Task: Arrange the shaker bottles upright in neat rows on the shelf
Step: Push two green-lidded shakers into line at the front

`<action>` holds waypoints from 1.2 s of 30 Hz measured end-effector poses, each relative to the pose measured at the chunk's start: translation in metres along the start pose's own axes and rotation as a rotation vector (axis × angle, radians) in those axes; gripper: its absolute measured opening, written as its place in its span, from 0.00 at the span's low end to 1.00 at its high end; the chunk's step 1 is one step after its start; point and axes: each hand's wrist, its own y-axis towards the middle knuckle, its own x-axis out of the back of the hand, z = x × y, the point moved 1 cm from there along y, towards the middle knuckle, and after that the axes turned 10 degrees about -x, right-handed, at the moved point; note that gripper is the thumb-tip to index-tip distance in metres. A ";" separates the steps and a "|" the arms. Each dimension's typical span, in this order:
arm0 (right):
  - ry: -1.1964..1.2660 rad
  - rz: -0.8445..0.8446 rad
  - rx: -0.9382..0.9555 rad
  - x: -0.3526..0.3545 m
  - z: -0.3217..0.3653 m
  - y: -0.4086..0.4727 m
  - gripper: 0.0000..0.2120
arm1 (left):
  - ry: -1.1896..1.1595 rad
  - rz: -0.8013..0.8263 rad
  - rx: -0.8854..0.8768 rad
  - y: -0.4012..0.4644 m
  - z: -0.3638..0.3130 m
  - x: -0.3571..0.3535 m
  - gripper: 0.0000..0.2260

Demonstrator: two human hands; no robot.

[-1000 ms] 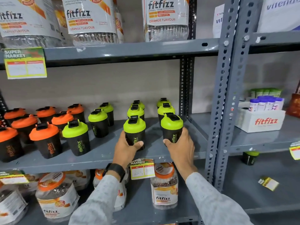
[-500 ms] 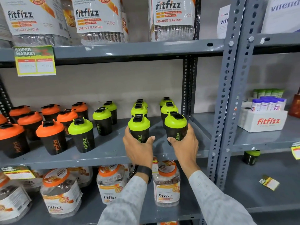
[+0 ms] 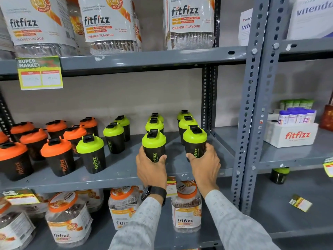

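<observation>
While your left hand (image 3: 150, 166) and right hand (image 3: 204, 164) each clamp a front shaker (image 3: 154, 146), a hasty push could topple those behind.

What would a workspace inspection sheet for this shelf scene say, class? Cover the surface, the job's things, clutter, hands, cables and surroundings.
Surface: grey metal middle shelf, bare patches between rows.
Job's things: black shaker bottles with orange lids on the left, black shaker bottles with green lids to their right, all upright in rows running front to back.
Clutter: loose yellow price tag on the lower right shelf.
Hands: left hand grips one front green-lidded bottle; right hand grips another.
Cables: nothing seen.
Surroundings: clear plastic jars below, white carton on the right.
</observation>
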 end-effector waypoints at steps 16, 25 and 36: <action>0.027 0.068 0.036 0.003 -0.006 -0.006 0.52 | 0.069 0.029 -0.019 -0.007 0.003 0.007 0.45; 0.026 0.089 0.031 0.003 -0.005 0.001 0.41 | 0.056 0.051 0.002 -0.005 0.008 0.004 0.37; -0.002 0.083 0.048 0.003 -0.014 0.006 0.35 | 0.062 0.051 -0.019 -0.005 0.012 0.003 0.32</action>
